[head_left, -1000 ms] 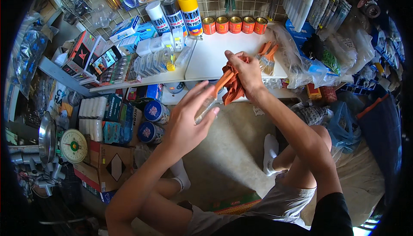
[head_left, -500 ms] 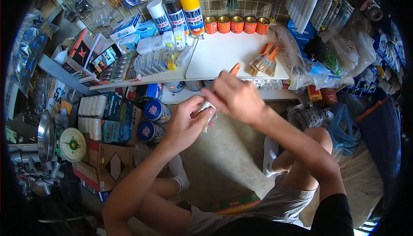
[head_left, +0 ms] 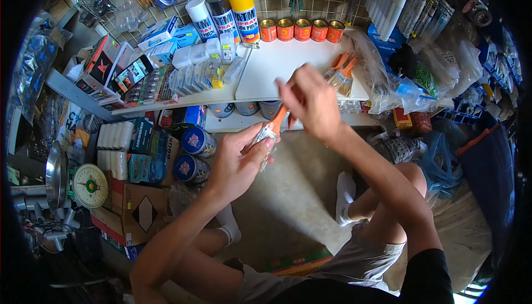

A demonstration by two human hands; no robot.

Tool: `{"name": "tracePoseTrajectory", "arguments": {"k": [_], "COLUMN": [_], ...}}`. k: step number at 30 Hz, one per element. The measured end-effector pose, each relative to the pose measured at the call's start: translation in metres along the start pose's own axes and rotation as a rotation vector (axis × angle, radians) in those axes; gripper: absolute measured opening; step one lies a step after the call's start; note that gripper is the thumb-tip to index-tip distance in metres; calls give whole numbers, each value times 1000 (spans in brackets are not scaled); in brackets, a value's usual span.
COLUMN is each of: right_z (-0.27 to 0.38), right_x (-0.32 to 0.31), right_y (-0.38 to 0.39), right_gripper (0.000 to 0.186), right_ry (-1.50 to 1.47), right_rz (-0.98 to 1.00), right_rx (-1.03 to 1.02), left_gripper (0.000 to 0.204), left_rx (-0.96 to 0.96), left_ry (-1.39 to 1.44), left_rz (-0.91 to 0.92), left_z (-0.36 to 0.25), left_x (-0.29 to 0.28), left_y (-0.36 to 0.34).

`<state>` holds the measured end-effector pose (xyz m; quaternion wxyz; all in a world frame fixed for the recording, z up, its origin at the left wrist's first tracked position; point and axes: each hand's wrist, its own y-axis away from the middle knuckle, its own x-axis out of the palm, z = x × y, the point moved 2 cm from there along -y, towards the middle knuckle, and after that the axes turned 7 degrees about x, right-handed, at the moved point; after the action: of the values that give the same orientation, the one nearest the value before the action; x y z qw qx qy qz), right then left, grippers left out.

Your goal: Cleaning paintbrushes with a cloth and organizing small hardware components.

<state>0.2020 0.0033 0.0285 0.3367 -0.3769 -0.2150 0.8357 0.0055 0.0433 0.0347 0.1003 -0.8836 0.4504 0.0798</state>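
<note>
My left hand [head_left: 237, 157] is closed around the lower part of a paintbrush [head_left: 279, 118]. Its orange handle slants up and to the right, while its metal band and bristles sit between my thumb and fingers. Just above and right of it, my right hand [head_left: 315, 101] is held with curled fingers, hiding the handle's upper end. Below that hand a small red-orange tip pokes out; what it belongs to is unclear. Several more paintbrushes [head_left: 344, 77] with orange handles lie in a pile on the white shelf [head_left: 266, 74] beyond my right hand.
Several small red cans [head_left: 302, 29] line the shelf's back beside spray cans [head_left: 244, 16]. Clear plastic boxes [head_left: 194, 79] and a phone [head_left: 133, 74] stand on the left. Below are blue-lidded tins [head_left: 192, 140] and a dial scale [head_left: 90, 186]. Plastic bags [head_left: 443, 149] crowd the right.
My right hand has lifted slightly up and right, off the paintbrush's metal band, so more of the orange handle shows. My left hand keeps its hold.
</note>
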Motion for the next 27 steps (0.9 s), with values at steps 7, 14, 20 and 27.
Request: {"name": "tracePoseTrajectory", "arguments": {"k": [7,14,20,27], "right_z": [13,-12,1,20], "right_x": [21,2,8,17], "right_y": [32,-4,16,31], "right_gripper": [25,24,24,25], "right_ry": [-7,-50,-83,-95], "right_rz": [74,-45,126,92], "right_rx": [-191,109,-247,-294], "left_gripper": [30,37,38,36], "left_rx": [-41,-49,-76,-123], "left_ry": [22,137,130,250], "left_rz": [14,-8,18,-32], "left_z": [14,-2,0,2], "left_x": [-4,-4,-5,-15], "left_y": [-1,0,-3,-6]}}
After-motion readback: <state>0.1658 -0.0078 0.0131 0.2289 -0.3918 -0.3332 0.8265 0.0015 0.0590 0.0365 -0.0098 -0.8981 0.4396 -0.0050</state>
